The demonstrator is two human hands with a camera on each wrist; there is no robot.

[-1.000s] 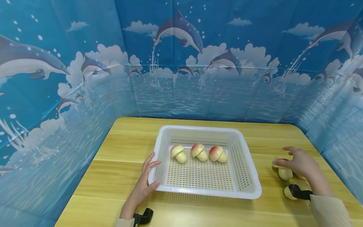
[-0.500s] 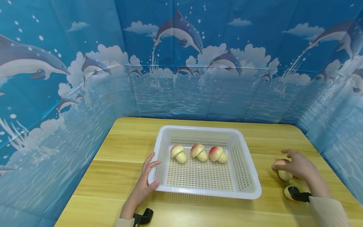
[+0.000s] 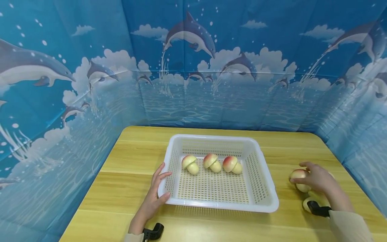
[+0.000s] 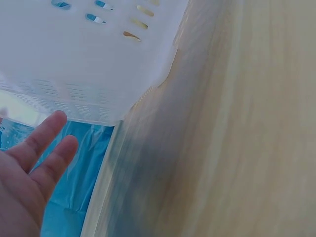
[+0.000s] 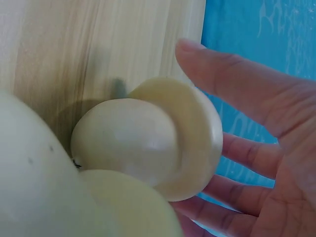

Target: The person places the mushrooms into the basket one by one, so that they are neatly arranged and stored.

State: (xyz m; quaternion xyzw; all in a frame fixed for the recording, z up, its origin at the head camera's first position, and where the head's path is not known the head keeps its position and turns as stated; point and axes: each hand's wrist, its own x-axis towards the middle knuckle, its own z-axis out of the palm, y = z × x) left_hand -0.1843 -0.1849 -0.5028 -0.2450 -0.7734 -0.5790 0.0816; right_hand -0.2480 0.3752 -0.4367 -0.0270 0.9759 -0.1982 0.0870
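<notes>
In the head view, a white plastic basket (image 3: 216,205) stands mid-table with three toy mushrooms inside: left (image 3: 190,164), middle (image 3: 212,162) and right (image 3: 232,164). My left hand (image 3: 152,196) rests against its left side, fingers spread over the rim and thumb at the front corner. The left wrist view shows two straight fingers (image 4: 42,143) beside the basket wall. On the right, my right hand (image 3: 320,178) surrounds a red-capped toy mushroom (image 3: 303,188). In the right wrist view its fingers lie behind the cap (image 5: 202,143), while the thumb (image 5: 222,74) stands apart from it.
More pale toy mushrooms lie close by, one under the right wrist (image 3: 307,204) and one partly hidden behind the right hand. The wooden table (image 3: 121,188) ends at a blue dolphin-print curtain (image 3: 217,104) on the back and sides.
My right hand has lowered slightly around the red-capped toy mushroom, and more of the cap now shows. My left hand and the basket have stayed put.
</notes>
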